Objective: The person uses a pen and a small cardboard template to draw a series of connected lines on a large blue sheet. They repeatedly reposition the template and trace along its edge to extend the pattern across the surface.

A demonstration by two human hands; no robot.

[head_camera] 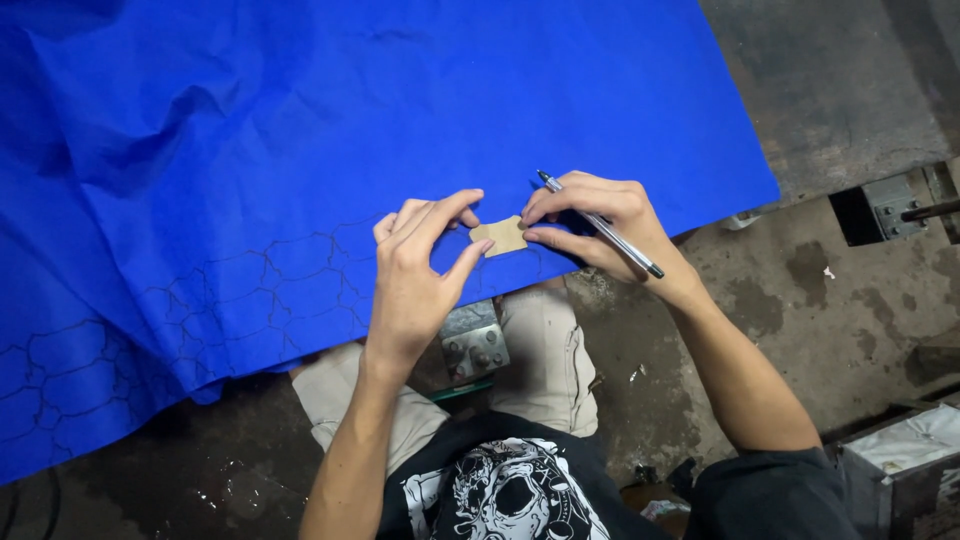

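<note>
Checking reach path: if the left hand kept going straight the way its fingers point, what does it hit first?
Most likely the small tan template: the left hand already pinches its edge, pointing toward the right hand holding the pen.

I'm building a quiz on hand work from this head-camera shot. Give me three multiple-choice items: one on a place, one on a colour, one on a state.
1. Where does the small tan template lie?
A. on the blue sheet
B. on the floor
C. on the person's lap

2. What colour are the outlines drawn on the sheet?
A. white
B. dark
C. yellow

3. How is the pen held?
A. lying loose on the sheet
B. in the left hand
C. in the right hand

Answers: 1 A, both hands pinch it against the sheet. 2 B, dark traced shapes run along the sheet's near edge. 3 C, the right hand's fingers wrap it.
</note>
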